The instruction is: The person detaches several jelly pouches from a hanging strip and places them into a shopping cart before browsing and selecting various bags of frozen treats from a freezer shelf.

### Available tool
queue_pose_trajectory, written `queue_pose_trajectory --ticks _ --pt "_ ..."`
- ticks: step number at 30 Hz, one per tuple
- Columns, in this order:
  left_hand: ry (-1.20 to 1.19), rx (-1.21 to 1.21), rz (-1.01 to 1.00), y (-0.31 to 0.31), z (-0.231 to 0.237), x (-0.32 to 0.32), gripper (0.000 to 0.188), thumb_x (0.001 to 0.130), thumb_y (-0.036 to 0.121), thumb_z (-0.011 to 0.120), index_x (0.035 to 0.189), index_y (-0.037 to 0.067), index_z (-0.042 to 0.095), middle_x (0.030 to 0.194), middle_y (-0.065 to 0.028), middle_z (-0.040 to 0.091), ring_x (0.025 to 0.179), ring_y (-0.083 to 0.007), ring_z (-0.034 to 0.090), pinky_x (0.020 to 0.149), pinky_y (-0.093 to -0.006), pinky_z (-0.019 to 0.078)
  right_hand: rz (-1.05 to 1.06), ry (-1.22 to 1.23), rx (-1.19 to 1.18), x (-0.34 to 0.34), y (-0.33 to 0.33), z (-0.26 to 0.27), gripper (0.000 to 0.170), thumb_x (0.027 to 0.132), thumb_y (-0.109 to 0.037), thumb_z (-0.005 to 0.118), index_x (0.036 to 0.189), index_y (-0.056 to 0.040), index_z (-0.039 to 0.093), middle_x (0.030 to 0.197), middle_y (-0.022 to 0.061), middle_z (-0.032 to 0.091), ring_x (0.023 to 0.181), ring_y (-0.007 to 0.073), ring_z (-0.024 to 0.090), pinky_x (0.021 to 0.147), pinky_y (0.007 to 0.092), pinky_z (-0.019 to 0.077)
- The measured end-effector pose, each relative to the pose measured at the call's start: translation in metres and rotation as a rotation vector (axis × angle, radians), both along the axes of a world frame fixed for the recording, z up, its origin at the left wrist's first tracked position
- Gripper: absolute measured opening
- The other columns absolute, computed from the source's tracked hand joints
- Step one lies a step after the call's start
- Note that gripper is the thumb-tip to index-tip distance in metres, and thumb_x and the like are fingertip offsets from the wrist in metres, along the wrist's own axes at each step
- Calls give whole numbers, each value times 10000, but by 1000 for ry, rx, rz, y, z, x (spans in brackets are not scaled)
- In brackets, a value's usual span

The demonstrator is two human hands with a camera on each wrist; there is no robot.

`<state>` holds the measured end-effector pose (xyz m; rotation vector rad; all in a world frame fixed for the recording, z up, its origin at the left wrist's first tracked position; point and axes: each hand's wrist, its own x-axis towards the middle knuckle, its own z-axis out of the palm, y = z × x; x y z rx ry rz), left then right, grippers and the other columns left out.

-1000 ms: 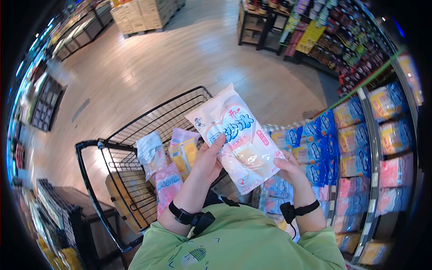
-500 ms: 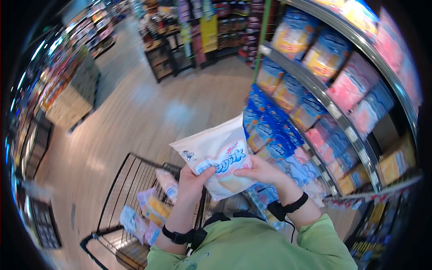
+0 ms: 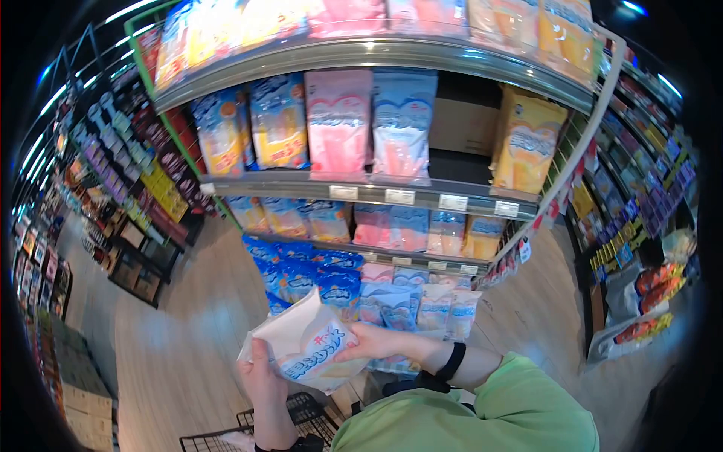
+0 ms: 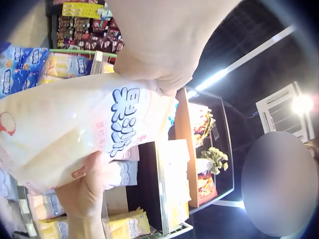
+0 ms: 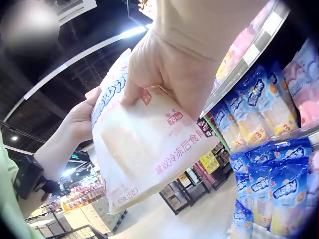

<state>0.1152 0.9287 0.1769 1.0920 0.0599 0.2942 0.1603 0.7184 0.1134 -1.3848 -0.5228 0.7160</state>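
Both hands hold a pale plastic snack bag (image 3: pixel 297 331) printed with blue bubble letters and red characters, tilted in front of the green shirt. My left hand (image 3: pixel 265 384) grips its left edge, thumb on the front face. The right hand (image 3: pixel 373 343) grips the opposite side, its thumb also lying on the print. Seen from the right wrist, long pale pieces show through the clear front of the bag (image 5: pixel 127 149). From the left wrist, the right hand (image 4: pixel 87 191) pinches the lower edge of the bag.
A tiered shelf stands ahead with pink bags (image 3: pixel 339 124), light blue bags (image 3: pixel 403 124) and yellow bags (image 3: pixel 527 143). Dark blue bags (image 3: pixel 339 286) are piled at its foot. Below the hands is a black wire cart (image 3: pixel 309 410). Wooden floor (image 3: pixel 177 346) runs along both sides.
The view has swung right, from the aisle and cart to facing the shelf. Both hands keep hold of the bag; the right hand moved from its lower corner up to its side.
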Motion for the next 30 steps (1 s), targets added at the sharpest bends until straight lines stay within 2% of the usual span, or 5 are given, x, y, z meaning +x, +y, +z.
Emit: queue_pose_trajectory --ticks 7,10,13,19,30 --pt "67 -19 -380 -86 7 68 429 920 341 560 1124 -35 541 1092 -120 622 954 -184 619 817 -319 505 -349 34 -96 16 -102 22 342 881 -226 631 1134 -1 586 1029 51 652 910 110 589 828 280 475" --pt "64 369 -658 -141 -4 80 407 837 161 682 1160 -20 512 1110 -88 617 943 -134 601 804 -284 489 -526 98 76 21 -149 33 319 891 -203 614 1127 9 587 1028 64 648 934 125 596 840 284 481" --pt "198 254 -830 -189 -14 87 423 798 52 694 1175 -18 515 1092 -71 624 937 -113 592 807 -270 483 -655 209 236 30 -190 37 357 901 -176 596 1191 21 527 1102 83 615 996 142 579 873 295 471" --pt "166 274 -930 -239 6 136 412 809 46 681 1181 -18 516 1090 -65 625 928 -110 591 804 -265 483 -582 12 232 39 -250 73 504 883 -64 589 1325 13 360 1255 102 522 1151 165 498 976 316 408" --pt "-321 441 -598 -322 66 252 378 794 17 669 1141 -28 524 1029 -81 643 893 -130 604 771 -247 477 -1119 -611 305 142 -281 111 438 836 41 579 1241 3 416 1145 69 558 1058 128 528 897 267 435"
